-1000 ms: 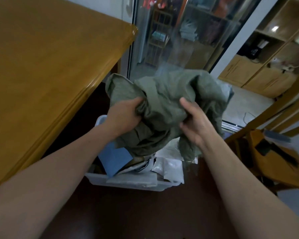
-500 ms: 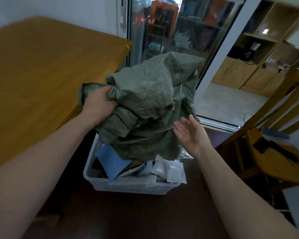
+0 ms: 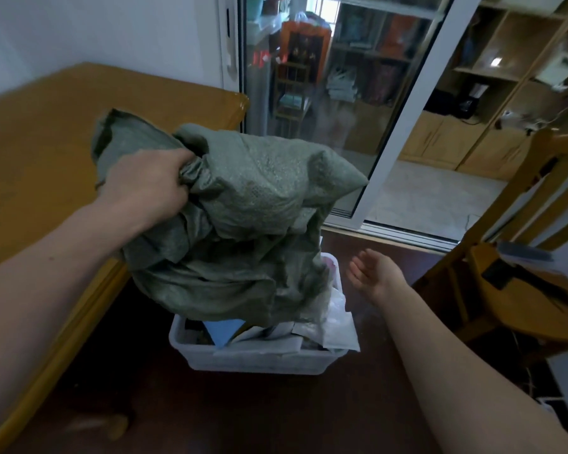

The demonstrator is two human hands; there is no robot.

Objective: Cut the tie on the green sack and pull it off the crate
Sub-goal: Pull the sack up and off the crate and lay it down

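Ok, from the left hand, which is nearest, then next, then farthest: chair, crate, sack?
1. Sack: gripped by the left hand.
2. Crate: below, on the floor.
3. Chair: far right.

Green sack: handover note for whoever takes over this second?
Left hand grips the bunched green sack, raised above the white crate.
Right hand open, holding nothing, right of the crate.
Crate on the dark floor, papers and packets showing inside.
Done: sack lifted off the crate; its lower edge hangs just over the contents. Tie not visible.
Left: carry sack clear, set it aside.
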